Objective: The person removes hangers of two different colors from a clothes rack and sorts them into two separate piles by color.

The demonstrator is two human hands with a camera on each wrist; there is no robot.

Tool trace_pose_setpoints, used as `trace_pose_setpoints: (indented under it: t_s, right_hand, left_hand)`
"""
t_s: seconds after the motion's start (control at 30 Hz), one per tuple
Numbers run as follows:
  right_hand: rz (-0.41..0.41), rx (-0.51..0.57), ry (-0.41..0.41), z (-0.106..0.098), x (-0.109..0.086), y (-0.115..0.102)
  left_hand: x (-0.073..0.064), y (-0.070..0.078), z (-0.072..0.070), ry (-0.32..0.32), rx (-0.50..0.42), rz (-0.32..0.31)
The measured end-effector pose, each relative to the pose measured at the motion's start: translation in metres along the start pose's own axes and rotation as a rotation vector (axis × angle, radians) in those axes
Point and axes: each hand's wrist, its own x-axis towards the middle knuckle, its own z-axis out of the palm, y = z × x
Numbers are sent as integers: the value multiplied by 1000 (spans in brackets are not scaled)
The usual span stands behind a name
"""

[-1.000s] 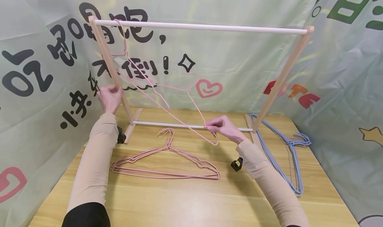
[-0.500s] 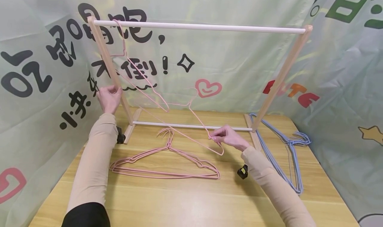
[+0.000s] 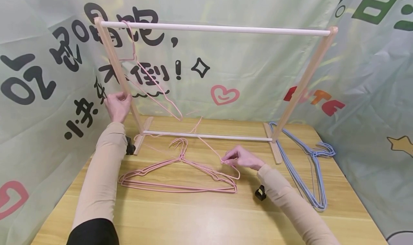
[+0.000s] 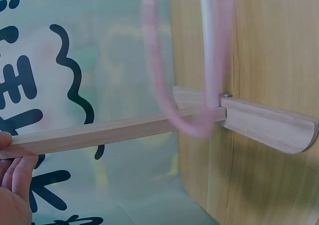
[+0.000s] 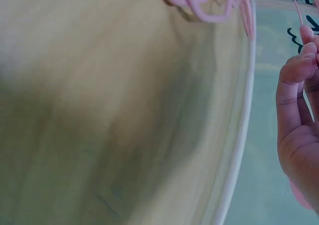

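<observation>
My left hand (image 3: pixel 117 107) grips the left wooden post (image 3: pixel 113 58) of a small clothes rack; the left wrist view shows fingers (image 4: pixel 22 177) beneath that post and the thumb over it. My right hand (image 3: pixel 241 157) pinches a pink clothes hanger (image 3: pixel 210 149) by its right shoulder. That hanger is tilted low over the table, its hook pointing away, and overlaps the pink hangers (image 3: pixel 183 158) lying there. Another pink hanger (image 3: pixel 133 46) hangs by its hook from the left end of the white top rail (image 3: pixel 213 28). In the right wrist view, thumb and fingers (image 5: pixel 299 70) meet at the frame's edge.
Several blue hangers (image 3: pixel 317 155) lie at the right of the wooden table (image 3: pixel 200 220), by the rack's right post (image 3: pixel 304 81). A white lower rail (image 3: pixel 180 133) runs between the rack's feet. A printed cloth (image 3: pixel 258 65) stands close behind and at the sides.
My right hand has lowered the pink hanger from mid-air behind the rack's lower rail to just over the pile, its hook dropping forward. The left hand stays on the post.
</observation>
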Motion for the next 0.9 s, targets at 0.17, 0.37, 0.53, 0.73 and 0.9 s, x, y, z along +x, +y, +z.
trace_pose_setpoints:
  t_s: [0.17, 0.37, 0.53, 0.73, 0.9]
  right_hand:
    - [-56, -12, -59, 8, 2, 5]
    - [-71, -36, -113, 17, 6, 7]
    - [-66, -37, -151, 23, 8, 8]
    - [-71, -20, -202, 26, 8, 9]
    - [-63, -8, -244, 28, 8, 8]
  left_hand:
    - [-1, 0, 0, -7, -10, -14]
    - [-1, 0, 0, -5, -13, -14]
    - [-2, 1, 0, 2, -6, -6]
    - [-2, 2, 0, 1, -4, -8]
    - [-2, 2, 0, -4, -7, -12]
